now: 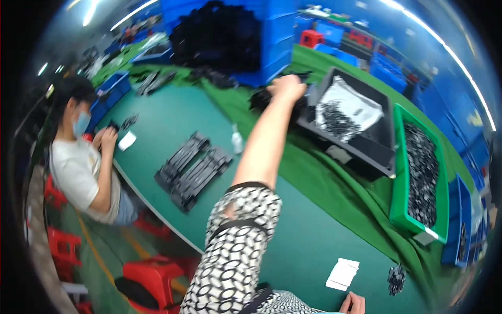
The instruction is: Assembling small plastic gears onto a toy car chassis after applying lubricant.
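My left hand [286, 88] is stretched far out over a heap of black parts [261, 99] beside a grey bin. Its fingers bend down into the dark heap, and whatever they grip is hidden. At the lower edge, my right hand [353, 303] shows only in part, its fingers curled; I cannot make out anything in them. Just above it lies a small stack of white cards [342, 274]. A cluster of small black parts [397, 279] sits to the right of the cards. Long black molded plastic pieces [193, 170] lie side by side left of my forearm.
The grey bin [389, 104] holds a white bag of small black pieces. A green crate [398, 172] of black parts stands right of it. Behind is a blue crate [277, 42]. A small white bottle [237, 140] stands mid-table. At left, a masked co-worker [86, 167] handles something dark.
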Available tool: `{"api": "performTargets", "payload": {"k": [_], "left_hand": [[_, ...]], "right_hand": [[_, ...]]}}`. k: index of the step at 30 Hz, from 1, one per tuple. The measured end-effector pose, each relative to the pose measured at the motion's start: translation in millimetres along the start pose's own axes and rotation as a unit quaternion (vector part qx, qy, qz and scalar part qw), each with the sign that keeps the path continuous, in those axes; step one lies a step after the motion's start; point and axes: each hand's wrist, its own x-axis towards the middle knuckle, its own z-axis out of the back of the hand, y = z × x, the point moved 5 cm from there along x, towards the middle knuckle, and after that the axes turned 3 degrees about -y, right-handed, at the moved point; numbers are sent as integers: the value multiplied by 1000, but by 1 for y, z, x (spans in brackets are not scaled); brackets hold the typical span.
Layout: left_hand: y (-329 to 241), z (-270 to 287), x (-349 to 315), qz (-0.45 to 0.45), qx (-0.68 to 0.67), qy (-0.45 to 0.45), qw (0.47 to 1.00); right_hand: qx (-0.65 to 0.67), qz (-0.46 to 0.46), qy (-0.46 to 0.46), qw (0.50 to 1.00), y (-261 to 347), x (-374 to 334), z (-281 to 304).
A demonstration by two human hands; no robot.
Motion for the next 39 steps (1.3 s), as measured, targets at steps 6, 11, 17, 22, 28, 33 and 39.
{"api": "performTargets", "payload": {"k": [6, 11, 17, 22, 28, 33, 39], "left_hand": [[4, 1, 1, -38, -59, -112, 991], [14, 63, -12, -131, -68, -243, 959], [47, 210, -119, -209, -383, -217, 873], [158, 259, -201, -152, -399, -171, 888], [242, 195, -246, 39, -173, 8, 984], [241, 170, -232, 9, -34, 18, 999], [238, 139, -221, -14, 80, 123, 989]], "right_hand": [[5, 14, 19, 1000, 1, -3, -4], [26, -35, 53, 998, 12, 2, 1], [44, 11, 27, 999, 10, 4, 5], [101, 21, 0, 995, -20, -13, -8], [113, 60, 3, 992, -11, -11, -9], [113, 58, -4, 992, -15, -17, -5], [115, 48, -4, 992, -16, -20, -6]]}}
